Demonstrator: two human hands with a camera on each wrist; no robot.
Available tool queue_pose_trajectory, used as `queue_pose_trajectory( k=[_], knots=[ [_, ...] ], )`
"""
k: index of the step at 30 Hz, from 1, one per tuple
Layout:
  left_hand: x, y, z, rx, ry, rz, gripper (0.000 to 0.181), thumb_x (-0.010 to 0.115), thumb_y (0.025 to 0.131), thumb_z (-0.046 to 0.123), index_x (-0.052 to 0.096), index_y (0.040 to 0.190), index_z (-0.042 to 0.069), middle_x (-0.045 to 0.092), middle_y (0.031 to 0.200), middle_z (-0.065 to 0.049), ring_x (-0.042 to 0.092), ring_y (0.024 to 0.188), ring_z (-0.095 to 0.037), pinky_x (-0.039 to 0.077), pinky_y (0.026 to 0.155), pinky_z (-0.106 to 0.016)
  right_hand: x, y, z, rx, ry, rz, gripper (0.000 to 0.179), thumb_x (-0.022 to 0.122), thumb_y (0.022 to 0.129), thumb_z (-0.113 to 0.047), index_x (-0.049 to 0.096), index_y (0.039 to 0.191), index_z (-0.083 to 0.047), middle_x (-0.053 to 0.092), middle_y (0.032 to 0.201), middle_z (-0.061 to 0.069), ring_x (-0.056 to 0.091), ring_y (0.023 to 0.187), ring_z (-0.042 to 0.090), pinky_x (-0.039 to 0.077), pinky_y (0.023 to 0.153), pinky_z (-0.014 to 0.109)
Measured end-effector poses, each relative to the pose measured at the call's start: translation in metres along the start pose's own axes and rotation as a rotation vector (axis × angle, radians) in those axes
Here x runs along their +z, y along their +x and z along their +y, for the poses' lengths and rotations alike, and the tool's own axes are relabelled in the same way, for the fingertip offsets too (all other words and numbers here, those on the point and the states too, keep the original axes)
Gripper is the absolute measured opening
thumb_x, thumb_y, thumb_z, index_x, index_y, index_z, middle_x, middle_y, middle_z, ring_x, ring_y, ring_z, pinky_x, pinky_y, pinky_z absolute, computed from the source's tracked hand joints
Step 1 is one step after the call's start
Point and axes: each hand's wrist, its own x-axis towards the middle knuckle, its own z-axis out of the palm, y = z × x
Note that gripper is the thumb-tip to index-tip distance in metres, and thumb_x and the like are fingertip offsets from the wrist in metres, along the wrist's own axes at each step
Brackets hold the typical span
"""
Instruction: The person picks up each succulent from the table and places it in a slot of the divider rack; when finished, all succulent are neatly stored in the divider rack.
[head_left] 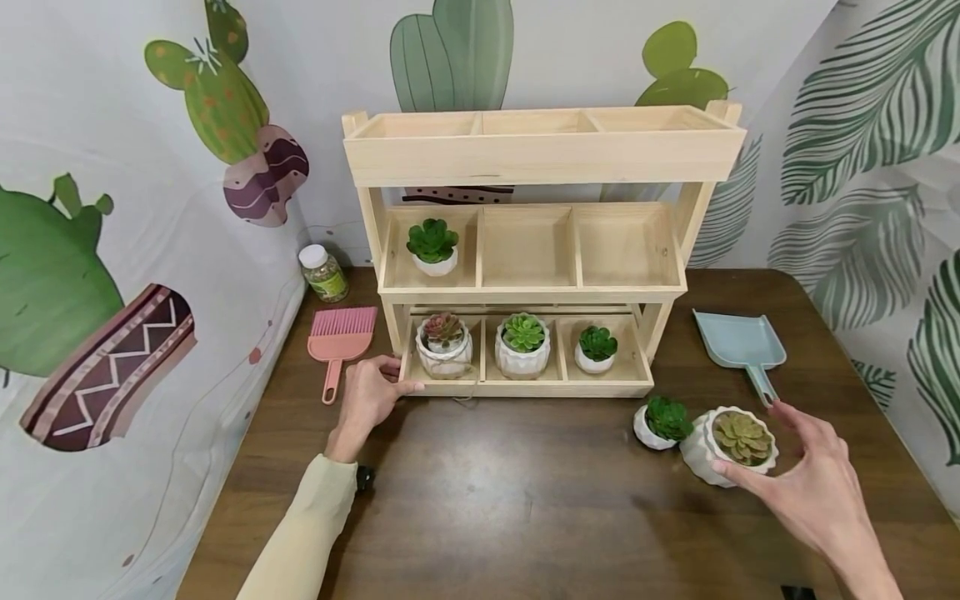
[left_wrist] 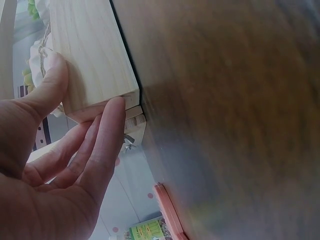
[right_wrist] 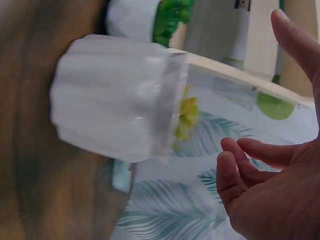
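Note:
A three-tier wooden plant stand (head_left: 532, 283) stands at the back of the table. My left hand (head_left: 370, 396) holds the front left corner of its bottom tray, thumb at the front and fingers along the end board (left_wrist: 107, 107). Over at the right, a scalloped white pot with a yellowish-green succulent (head_left: 742, 439) is on the table. My right hand (head_left: 817, 475) is spread above and beside this pot (right_wrist: 115, 100); the right wrist view shows a gap between the fingers and its rim. A small white pot with a dark green succulent (head_left: 663, 422) is right beside it.
Three potted succulents, one reddish (head_left: 444, 346), one light green (head_left: 523, 346) and one dark green (head_left: 597, 348), fill the bottom tray. Another (head_left: 432, 246) sits in the middle tier. A pink brush (head_left: 341, 342), a lidded jar (head_left: 324, 273) and a blue dustpan (head_left: 742, 342) flank the stand.

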Motion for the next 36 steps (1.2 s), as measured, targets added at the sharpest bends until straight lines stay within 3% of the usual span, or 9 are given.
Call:
queue_pose_trajectory(
  k=[14, 21, 31, 36],
  knots=[
    [0.0, 0.001, 0.0, -0.01, 0.005, -0.005, 0.041, 0.1, 0.079, 0.026, 0.083, 0.109, 0.003, 0.085, 0.099, -0.016, 0.082, 0.091, -0.029, 0.058, 0.071, -0.034, 0.022, 0.0, 0.032, 0.021, 0.031, -0.002, 0.113, 0.102, 0.072, -0.029, 0.04, 0.158, 0.01, 0.042, 0.15, 0.044, 0.037, 0.134, 0.066, 0.033, 0.1, 0.072],
    [0.0, 0.0, 0.002, -0.005, 0.001, -0.007, 0.041, 0.1, 0.08, 0.025, 0.083, 0.109, 0.002, 0.085, 0.099, -0.016, 0.081, 0.09, -0.028, 0.057, 0.069, -0.032, 0.029, 0.002, 0.04, 0.063, 0.028, 0.0, 0.112, 0.1, 0.075, -0.03, 0.039, 0.159, 0.01, 0.041, 0.151, 0.045, 0.042, 0.13, 0.061, 0.034, 0.099, 0.068],
    [0.0, -0.001, 0.002, 0.0, 0.016, -0.002, 0.042, 0.099, 0.08, 0.025, 0.083, 0.109, 0.002, 0.085, 0.098, -0.016, 0.081, 0.09, -0.029, 0.058, 0.071, -0.033, 0.038, 0.004, 0.047, 0.06, 0.036, 0.014, 0.107, 0.099, 0.074, -0.028, 0.043, 0.156, 0.011, 0.042, 0.15, 0.046, 0.042, 0.133, 0.065, 0.035, 0.1, 0.072],
    [0.001, 0.002, -0.005, 0.017, -0.01, -0.01, 0.043, 0.1, 0.078, 0.027, 0.083, 0.107, 0.001, 0.085, 0.095, -0.016, 0.081, 0.086, -0.029, 0.059, 0.07, -0.036, 0.042, 0.005, 0.048, 0.068, 0.038, 0.043, 0.102, 0.099, 0.074, -0.026, 0.046, 0.154, 0.011, 0.044, 0.148, 0.044, 0.043, 0.133, 0.063, 0.036, 0.099, 0.071]
  ],
)
